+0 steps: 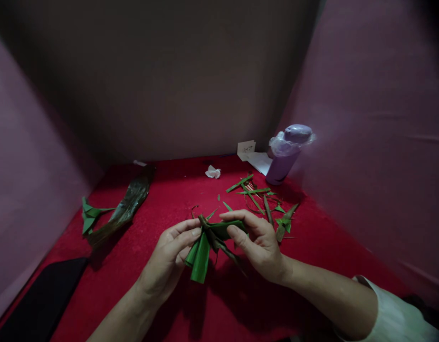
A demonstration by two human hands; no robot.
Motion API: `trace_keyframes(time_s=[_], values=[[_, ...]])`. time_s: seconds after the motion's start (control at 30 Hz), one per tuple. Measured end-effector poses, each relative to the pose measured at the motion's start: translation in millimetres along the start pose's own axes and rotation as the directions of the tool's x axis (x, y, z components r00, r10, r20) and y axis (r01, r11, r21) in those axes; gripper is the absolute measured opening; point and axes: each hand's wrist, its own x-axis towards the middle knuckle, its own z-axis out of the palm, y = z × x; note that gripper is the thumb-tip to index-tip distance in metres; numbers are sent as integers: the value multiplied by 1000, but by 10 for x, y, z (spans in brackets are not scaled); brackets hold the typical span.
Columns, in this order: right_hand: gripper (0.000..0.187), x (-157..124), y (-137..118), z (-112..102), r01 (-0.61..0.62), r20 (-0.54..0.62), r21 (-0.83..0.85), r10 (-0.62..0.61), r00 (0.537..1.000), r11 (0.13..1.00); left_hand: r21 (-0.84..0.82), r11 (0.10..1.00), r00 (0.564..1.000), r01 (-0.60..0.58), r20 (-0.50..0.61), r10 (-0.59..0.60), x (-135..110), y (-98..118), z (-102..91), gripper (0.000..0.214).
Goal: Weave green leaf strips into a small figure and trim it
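The folded green leaf [201, 261] joins both hands: the left hand [166, 251] pinches beside its brown stub [204, 221], the right hand [260, 247] clasps its rightward blade [221, 231]. Light, even pressure should prevent splitting. Beneath is the red table [176, 185], its far edge well beyond.

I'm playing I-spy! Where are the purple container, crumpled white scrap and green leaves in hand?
Purple container [281, 168], head view: side.
Crumpled white scrap [213, 172], head view: middle.
Green leaves in hand [201, 260], head view: hanging strip.
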Motion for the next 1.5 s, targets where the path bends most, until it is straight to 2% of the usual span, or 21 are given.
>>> trace_keyframes(time_s=[1.1,1.5], values=[[18,0,4,4,-27,-2,23,27,1000,999,-31,999,1000,7,-5,-7,11,-3,-7,28],[16,3,2,9,-39,-40,27,40,998,999,-5,1000,1000,-16,10,16,22,-9,13,27]])
